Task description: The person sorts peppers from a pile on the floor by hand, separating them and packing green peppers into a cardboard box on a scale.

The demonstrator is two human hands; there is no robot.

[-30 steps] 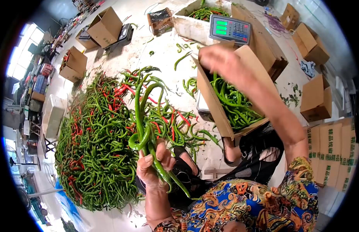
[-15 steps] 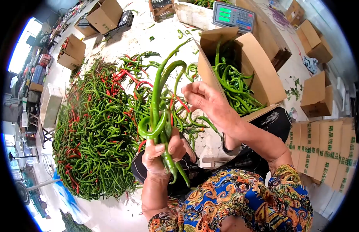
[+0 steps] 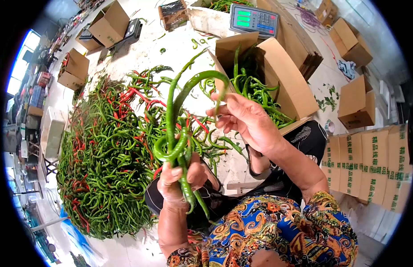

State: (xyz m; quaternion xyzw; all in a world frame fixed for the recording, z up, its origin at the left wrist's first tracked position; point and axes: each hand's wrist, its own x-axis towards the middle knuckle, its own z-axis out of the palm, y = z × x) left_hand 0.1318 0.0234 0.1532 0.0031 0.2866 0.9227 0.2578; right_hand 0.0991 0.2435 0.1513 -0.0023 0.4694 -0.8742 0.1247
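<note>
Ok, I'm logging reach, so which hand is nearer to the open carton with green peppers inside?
Right. The right hand is close beside the open carton; the left hand is farther off, near the pepper pile, gripping long green peppers.

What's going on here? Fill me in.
A person's left hand holds up a bunch of long green peppers, while the right hand is at the drooping end of a curved one; whether it grips is unclear. A heap of green and red peppers lies at left, and an open cardboard box at right holds more green ones.
</note>
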